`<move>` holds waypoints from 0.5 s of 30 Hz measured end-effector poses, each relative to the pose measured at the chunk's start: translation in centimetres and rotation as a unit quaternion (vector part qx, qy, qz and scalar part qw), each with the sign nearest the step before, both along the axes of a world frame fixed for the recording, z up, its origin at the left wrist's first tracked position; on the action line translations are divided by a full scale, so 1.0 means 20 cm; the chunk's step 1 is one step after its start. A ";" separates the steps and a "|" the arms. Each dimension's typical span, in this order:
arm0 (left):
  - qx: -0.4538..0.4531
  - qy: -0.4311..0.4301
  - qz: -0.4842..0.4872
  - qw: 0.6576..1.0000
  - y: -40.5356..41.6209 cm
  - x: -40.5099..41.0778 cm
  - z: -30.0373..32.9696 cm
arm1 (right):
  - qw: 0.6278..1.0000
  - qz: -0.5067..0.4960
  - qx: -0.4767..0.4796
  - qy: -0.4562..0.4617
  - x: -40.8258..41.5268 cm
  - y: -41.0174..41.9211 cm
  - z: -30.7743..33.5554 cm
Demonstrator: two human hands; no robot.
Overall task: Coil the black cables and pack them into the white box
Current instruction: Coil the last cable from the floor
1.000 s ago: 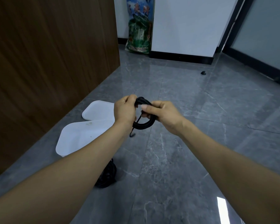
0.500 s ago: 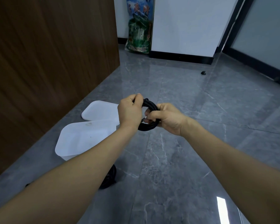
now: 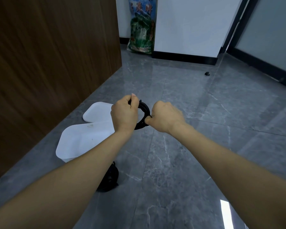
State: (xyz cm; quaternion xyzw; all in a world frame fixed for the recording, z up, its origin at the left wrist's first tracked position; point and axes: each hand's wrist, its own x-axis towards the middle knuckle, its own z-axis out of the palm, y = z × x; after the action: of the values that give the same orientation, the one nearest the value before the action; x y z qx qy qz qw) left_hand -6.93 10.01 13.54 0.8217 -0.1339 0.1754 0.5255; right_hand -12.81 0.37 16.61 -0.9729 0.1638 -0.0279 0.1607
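Item: coiled black cable (image 3: 143,113), held in the air between both hands over the grey floor (image 3: 188,146). Left hand (image 3: 124,113) clenched on the coil's near-left side; right hand (image 3: 167,119) pinching its right edge. White box (image 3: 68,142) open, low left; lid (image 3: 96,111) just behind it. Second black bundle (image 3: 110,178) on the floor. Advice: keep the loops gripped flat together, then lower them into the box.
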 end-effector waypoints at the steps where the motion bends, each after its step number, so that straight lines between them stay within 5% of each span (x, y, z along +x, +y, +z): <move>1: -0.003 0.001 0.003 1.000 0.00 0.00 0.00 | 1.000 0.004 0.029 0.000 0.01 0.00 0.00; 4: -0.029 0.034 0.024 0.999 0.03 0.03 0.03 | 0.958 0.014 0.284 -0.036 0.01 -0.02 -0.01; 6: -0.053 0.063 0.032 0.996 0.04 0.05 0.03 | 0.877 0.013 0.478 -0.046 0.00 -0.02 -0.01; 9: -0.080 0.094 0.029 0.992 0.05 0.06 0.04 | 0.773 -0.038 0.630 -0.063 0.00 -0.03 -0.01; 11: -0.098 0.123 0.029 0.987 0.04 0.06 0.04 | 0.815 -0.038 0.575 -0.065 0.00 -0.05 0.00; 13: -0.130 0.169 0.030 0.977 0.04 0.07 0.04 | 0.934 0.015 0.353 -0.045 0.00 -0.08 0.00; 15: -0.196 0.242 0.033 0.950 0.04 0.07 0.03 | 0.978 0.059 0.193 -0.058 0.01 -0.11 -0.02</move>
State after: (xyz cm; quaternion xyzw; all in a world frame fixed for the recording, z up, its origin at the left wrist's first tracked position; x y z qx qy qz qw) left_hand -5.46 10.76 14.20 0.7243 0.0614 0.0111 0.6867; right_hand -12.59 -1.92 16.23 -0.9282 0.0987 -0.0429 0.3561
